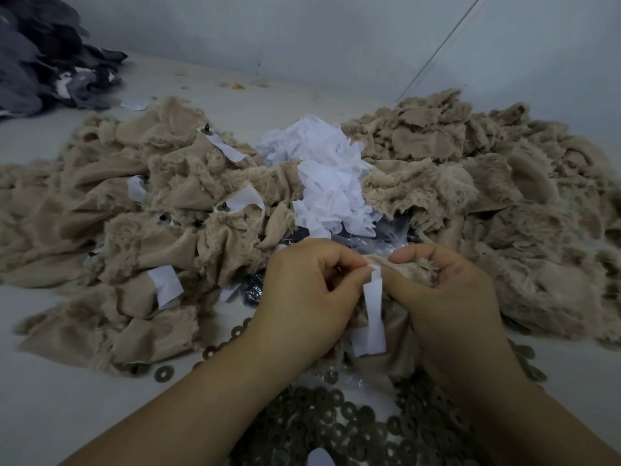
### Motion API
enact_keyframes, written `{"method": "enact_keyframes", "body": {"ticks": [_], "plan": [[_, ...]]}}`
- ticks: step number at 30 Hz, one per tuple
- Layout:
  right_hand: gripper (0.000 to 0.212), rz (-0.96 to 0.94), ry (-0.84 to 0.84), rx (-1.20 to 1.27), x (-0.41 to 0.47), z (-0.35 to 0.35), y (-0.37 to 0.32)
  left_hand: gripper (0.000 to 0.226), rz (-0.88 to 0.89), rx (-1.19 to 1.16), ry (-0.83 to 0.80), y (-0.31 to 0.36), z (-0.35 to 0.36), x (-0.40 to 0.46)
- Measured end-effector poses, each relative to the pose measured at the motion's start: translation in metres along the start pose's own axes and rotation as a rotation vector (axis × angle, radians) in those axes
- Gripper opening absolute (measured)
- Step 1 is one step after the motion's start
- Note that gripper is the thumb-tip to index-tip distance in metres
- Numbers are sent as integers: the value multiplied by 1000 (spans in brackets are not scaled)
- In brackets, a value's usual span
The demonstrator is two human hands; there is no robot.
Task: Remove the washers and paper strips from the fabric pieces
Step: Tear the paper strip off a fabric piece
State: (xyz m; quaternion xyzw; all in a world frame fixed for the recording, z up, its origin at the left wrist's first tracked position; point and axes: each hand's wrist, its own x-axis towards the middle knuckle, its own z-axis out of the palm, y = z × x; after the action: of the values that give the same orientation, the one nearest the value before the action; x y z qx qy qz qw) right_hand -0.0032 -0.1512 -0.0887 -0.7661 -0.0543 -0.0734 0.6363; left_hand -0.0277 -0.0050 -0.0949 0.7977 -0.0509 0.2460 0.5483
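- Just in front of the white heap of pulled paper strips (331, 183), in the head view, both hands met over one beige fabric piece (400, 326)
- Left hand (302, 297) had its fingers curled, thumb and fingertips pinching the top of a white paper strip (373, 317) that hung down between the wrists
- Right hand (447, 290) was closed round the bunched fabric piece, thumb pressed on its upper edge beside the strip
- Whether a washer sat on this piece could not be told; the hands hid that spot
- Left of the heap lay fabric pieces (134, 230) with strips and dark studs attached; right of it lay a pile (487, 183) showing none
- Loose washers (336, 428) lay nearest the person, well apart from the heap
- Risk, as I judged it: a quick tug could tear the thin strip, leaving a scrap stuck in the pile of the cloth
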Motion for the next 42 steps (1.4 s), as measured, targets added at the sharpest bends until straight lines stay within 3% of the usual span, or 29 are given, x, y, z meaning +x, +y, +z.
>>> {"method": "enact_keyframes", "body": {"ticks": [5,13,17,20,26,30,33,38,42], "plan": [[17,25,10,44,-2,1,0,6,50,58,25,1,0,-2],[8,227,-133,299,1,1,5,15,-12,1,6,0,1,-4],[50,206,-215,338,-1,0,-2,9,79,116,18,-3,2,-3],[44,123,-214,244,-2,1,-4,12,93,189,5,-5,1,-2],[20,160,-226,226,3,0,1,16,-118,-129,-41,-10,1,1],[21,125,-189,194,4,0,3,12,-223,-374,-95,-12,-3,2],[9,123,-178,192,4,0,4,12,-254,-439,-110,-12,-1,2],[17,121,-146,181,5,-1,3,10,-262,-467,-123,-12,-1,2],[11,112,-141,173,3,0,3,8,-239,-480,-124,-11,0,2]]}}
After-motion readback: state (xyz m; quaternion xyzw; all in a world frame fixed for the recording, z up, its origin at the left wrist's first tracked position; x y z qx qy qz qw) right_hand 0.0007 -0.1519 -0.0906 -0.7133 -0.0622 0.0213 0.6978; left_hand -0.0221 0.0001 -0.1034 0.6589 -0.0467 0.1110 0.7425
